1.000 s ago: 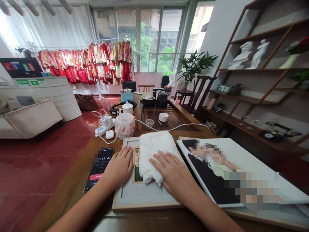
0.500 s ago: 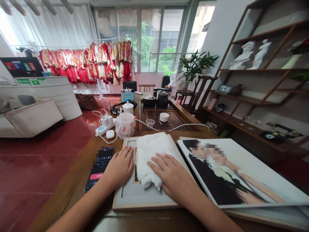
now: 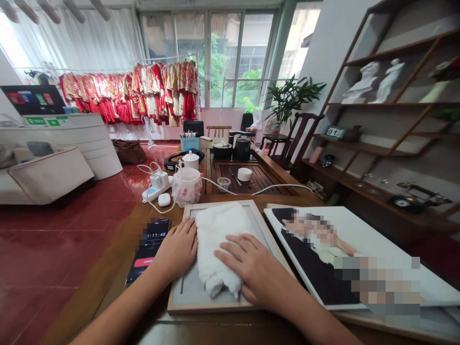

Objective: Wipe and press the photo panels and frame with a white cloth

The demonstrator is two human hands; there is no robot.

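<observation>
A white fluffy cloth [image 3: 219, 239] lies over the middle of a framed panel [image 3: 190, 299] with a pale wooden edge, flat on the table. My right hand [image 3: 251, 266] lies on the cloth's right side, fingers spread and stretched flat. On the panel's left edge rests my left hand [image 3: 181, 249], its fingers extended beside the cloth's left side. The cloth covers the panel's centre, so what lies beneath is hidden. Left of my left hand is a phone [image 3: 153, 239] showing a running timer.
A large photo print [image 3: 377, 239] lies to the right on another frame. Beyond the panel stand a plastic-wrapped cup [image 3: 189, 184], a power strip [image 3: 156, 184], an earbud case [image 3: 164, 199] and a tea tray [image 3: 266, 179] with a white bowl [image 3: 244, 174]. A white cable crosses the table.
The cloth has slid left across the panel, covering the small inner frame that showed at its left side. My right hand moved slightly left with it; my left hand stayed nearly still.
</observation>
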